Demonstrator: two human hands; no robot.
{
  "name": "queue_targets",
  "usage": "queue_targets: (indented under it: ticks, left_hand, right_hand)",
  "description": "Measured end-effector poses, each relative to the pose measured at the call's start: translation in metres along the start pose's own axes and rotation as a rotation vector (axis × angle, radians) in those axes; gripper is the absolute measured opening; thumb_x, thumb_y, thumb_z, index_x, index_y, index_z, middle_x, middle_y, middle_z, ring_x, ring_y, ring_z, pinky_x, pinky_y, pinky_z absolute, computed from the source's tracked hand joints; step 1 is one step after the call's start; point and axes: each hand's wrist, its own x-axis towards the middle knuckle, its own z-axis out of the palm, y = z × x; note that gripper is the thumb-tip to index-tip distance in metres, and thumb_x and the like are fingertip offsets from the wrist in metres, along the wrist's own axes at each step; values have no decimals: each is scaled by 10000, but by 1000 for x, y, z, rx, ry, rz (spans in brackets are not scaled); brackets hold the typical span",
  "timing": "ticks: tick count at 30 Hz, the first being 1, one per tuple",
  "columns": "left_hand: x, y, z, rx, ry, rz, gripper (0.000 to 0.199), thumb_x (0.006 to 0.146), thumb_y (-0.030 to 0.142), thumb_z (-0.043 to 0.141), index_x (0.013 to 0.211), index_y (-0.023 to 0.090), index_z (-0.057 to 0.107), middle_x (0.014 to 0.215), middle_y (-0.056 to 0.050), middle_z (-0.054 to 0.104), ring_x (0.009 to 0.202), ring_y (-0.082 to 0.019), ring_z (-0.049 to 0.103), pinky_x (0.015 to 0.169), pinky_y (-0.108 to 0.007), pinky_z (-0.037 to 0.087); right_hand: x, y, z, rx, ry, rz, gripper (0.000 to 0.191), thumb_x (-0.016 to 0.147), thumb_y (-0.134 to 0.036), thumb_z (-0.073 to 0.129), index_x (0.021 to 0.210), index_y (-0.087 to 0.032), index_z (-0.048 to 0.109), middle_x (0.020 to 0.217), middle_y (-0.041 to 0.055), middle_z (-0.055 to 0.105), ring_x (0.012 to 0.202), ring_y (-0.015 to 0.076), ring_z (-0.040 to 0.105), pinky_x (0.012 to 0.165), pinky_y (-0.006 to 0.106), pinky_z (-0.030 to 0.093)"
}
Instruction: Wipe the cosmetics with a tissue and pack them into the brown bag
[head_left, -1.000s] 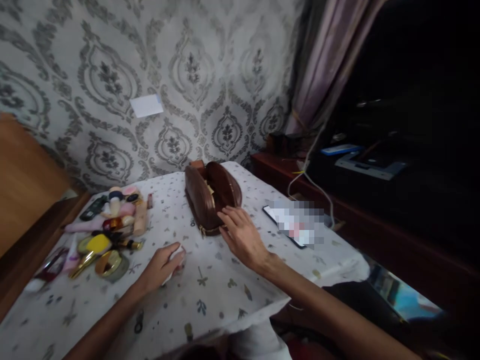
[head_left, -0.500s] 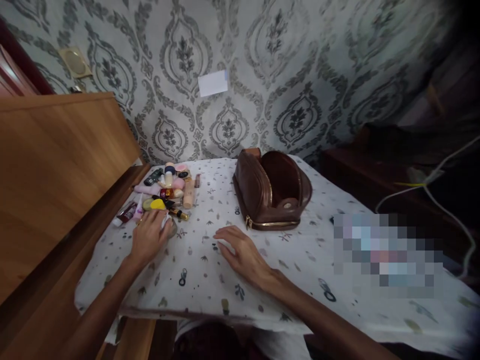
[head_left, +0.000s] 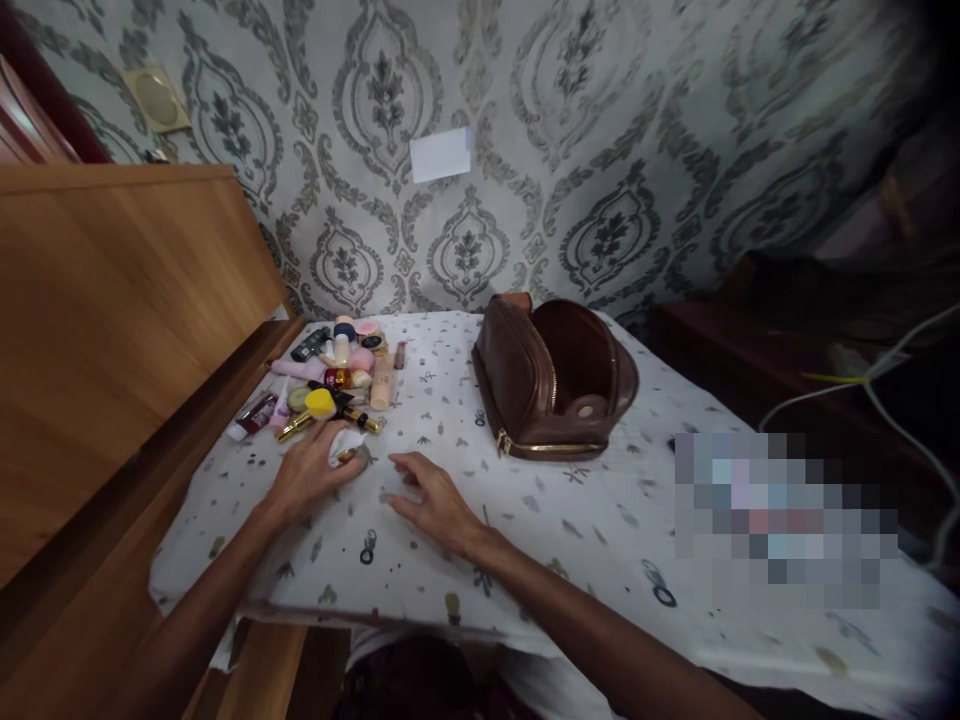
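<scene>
My left hand [head_left: 309, 474] is curled at the near edge of a group of cosmetics, closed on a crumpled white tissue [head_left: 347, 441]. A small rounded, greyish item [head_left: 355, 461] shows against the tissue by the thumb; its kind cannot be made out. My right hand [head_left: 433, 508] hovers just to the right, thumb and fingers apart, holding nothing. Beyond the left hand lie a yellow round item [head_left: 320, 403], a gold-capped black tube [head_left: 360, 417], a peach tube [head_left: 382, 383] and several small bottles. A brown leather cosmetic bag [head_left: 517, 365] stands unzipped beyond the right hand.
A white printed cloth [head_left: 465, 585] covers the table. A wooden panel [head_left: 135, 290] rises along the left side, and patterned wallpaper [head_left: 465, 240] backs the table. A blurred-out patch [head_left: 780, 520] lies at the right, with a white cable [head_left: 900, 430] beyond it.
My left hand has drawn slightly right and nearer with the tissue, uncovering a gold stick among the cosmetics. My right hand has moved left toward it. The view has shifted slightly.
</scene>
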Motion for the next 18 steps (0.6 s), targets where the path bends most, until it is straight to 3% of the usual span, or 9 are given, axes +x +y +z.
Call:
queue_targets:
  ticks: [3,5,8,12,15,18]
  left_hand:
    - [1,24,4,-254,-61,39,434,787,400,651,1167,200,587,1157,-70,667,1054,-253,624,925,-339,476]
    - [3,42,8,-360,-84,84,434,776,360,665,1171,196,593,1141,-67,671,1034,-245,626,921,-338,477]
    - [7,61,16,-376,-78,181,449,840,372,615,1251,194,590,1163,-84,654,1056,-250,611,943,-363,470]
    - [9,73,18,-193,6,353,401,967,371,444,1313,246,604,1273,-97,589,1162,-261,554,959,-385,470]
    - [13,81,14,-96,-45,503,367,986,319,406,1241,262,664,1331,-79,586,1236,-267,507,969,-395,472]
    - [25,86,12,-175,-167,478,396,992,302,361,1225,228,672,1274,-77,644,1199,-238,558,1019,-388,451]
  right_hand:
    - [3,2,1,79,35,-14,743,712,-262,759,1385,-213,447,1328,129,535,1128,243,579,912,400,522]
    - [6,2,-2,109,65,-18,795,668,-241,769,1385,-196,427,1299,124,554,1142,253,566,939,411,502]
    - [8,3,-7,182,115,18,680,666,-236,736,1292,-190,474,1096,50,636,968,212,608,867,369,517]
    - [8,2,-13,141,158,88,435,647,-258,714,1044,-184,550,888,-5,622,785,172,580,713,303,514]
    - [6,0,-15,76,120,43,344,640,-204,652,968,-175,550,903,23,622,829,195,598,758,330,516]
    - [3,-2,-18,4,157,-84,408,660,-223,637,1051,-163,538,1061,86,611,996,244,587,891,400,496]
